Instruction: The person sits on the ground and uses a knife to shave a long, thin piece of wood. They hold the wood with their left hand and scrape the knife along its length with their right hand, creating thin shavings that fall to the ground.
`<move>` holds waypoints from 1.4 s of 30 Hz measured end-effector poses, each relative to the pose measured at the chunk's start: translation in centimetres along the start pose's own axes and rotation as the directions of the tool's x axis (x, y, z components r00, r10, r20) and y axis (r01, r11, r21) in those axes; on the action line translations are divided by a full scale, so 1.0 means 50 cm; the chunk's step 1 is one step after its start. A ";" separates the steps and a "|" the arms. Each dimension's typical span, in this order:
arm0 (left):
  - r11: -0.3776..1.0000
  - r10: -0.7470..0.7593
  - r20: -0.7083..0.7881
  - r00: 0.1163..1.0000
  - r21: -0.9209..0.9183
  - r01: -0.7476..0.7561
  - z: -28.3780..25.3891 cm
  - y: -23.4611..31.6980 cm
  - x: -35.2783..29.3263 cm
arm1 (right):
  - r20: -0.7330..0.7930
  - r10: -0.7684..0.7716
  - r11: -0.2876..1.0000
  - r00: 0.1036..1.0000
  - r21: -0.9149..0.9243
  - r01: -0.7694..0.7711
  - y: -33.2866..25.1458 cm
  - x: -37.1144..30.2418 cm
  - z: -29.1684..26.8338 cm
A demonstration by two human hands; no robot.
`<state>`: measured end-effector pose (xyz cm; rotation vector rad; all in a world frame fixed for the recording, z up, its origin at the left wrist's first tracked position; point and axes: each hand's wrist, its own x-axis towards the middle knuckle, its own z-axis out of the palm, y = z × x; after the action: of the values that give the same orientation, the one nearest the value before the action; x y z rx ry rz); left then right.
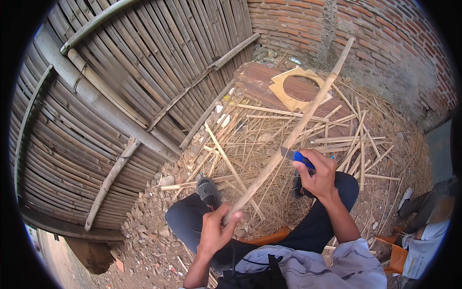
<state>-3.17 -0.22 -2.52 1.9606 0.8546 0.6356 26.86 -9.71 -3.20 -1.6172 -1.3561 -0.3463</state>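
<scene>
Bamboo fencing (120,91) of split slats and crossbars fills the left side, and a brick wall (385,38) curves along the top right. Between them lies a heap of bamboo strips and shavings (288,139) on the dirt, with a brown board (260,82) and a yellow cutout piece (288,86) at its far end. A long bamboo stick (293,135) runs diagonally from the wall down toward the seated person's lap. The left hand (215,230) is closed around the stick's near end. The right hand (317,172) grips a blue-handled knife (297,156), its blade set against the stick's middle. A grey shoe (209,190) rests beside the pile.
</scene>
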 end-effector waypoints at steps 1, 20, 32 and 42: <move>1.000 -0.017 0.003 1.000 0.016 0.017 -0.002 0.000 -0.003 | -0.019 0.046 0.999 0.999 0.009 -0.046 0.005 0.004 -0.001; 0.984 -0.170 0.075 0.983 -0.042 0.174 -0.055 -0.103 -0.046 | -0.276 0.245 0.965 0.929 -0.028 -0.262 0.187 0.161 -0.123; 0.983 0.020 0.227 0.974 -0.183 0.023 0.007 0.003 0.048 | 0.212 -0.035 0.969 0.977 0.248 -0.019 -0.101 -0.078 0.086; 0.989 0.022 0.231 0.973 -0.150 0.013 0.040 0.020 0.069 | 0.194 -0.117 0.978 0.974 0.192 0.079 -0.132 -0.071 0.095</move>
<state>0.74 1.00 -2.28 1.8564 0.6392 0.4478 18.23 -8.63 -4.96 -1.4659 -1.5798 -0.1100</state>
